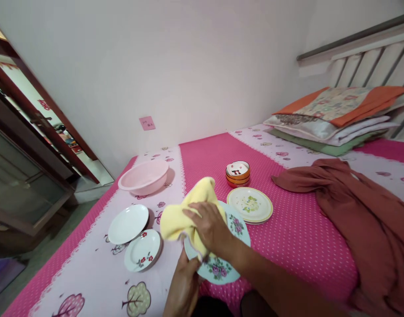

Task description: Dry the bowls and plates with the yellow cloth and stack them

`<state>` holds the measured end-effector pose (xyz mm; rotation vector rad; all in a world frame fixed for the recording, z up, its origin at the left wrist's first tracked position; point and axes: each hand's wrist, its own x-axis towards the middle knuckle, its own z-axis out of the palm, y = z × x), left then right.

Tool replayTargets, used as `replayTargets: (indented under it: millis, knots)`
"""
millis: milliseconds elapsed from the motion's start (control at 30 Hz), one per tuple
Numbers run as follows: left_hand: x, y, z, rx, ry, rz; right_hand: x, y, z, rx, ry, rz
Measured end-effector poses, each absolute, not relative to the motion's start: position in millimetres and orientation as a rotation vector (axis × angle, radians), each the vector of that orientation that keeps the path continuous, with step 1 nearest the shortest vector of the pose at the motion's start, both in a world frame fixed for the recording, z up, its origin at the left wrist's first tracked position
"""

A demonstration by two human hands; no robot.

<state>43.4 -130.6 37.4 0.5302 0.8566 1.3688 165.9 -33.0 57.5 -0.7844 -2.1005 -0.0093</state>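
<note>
A pale plate with purple flowers [236, 226] is tilted up in front of me. My left hand [185, 281] grips its lower left rim, thumb on top. Over the plate's upper left part lies a yellow cloth [178, 218], which my right hand [206, 224] presses against the surface with its fingers bent over the fabric. Just beyond the plate on the right is a yellow-rimmed plate [250, 204], with another rim showing under it. Behind that stands a stack of small orange bowls [238, 174]. What lies under the cloth is hidden.
On the left of the bedspread [205, 158] are a pink basin [145, 177], a white plate [128, 224] and a red-flowered plate [142, 250]. A rust-coloured garment [350, 211] lies at right, before folded bedding and a cushion [340, 105]. A wall [202, 79] rises behind.
</note>
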Motion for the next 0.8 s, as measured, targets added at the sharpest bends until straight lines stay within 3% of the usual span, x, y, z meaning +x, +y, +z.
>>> replayTargets:
  millis: [200,400,600,800]
  knots:
    - [39.6,-134.1,50.8,0.403,0.963,1.509,197.0,-5.3,30.6,-1.122,-1.976,-0.063]
    - [38.9,-126.0,42.9,0.290,1.000,1.678,189.4,-79.8,-16.2,-1.101,-1.959,-0.038]
    - [44.6,-121.7,32.9,0.318,0.933,1.550,154.0,-114.0,11.4,-0.835,-2.043,0.295]
    - [45.1,-126.7,29.5,0.347,1.100,1.566,153.0,-52.5,20.4,-0.812,-1.948,0.167]
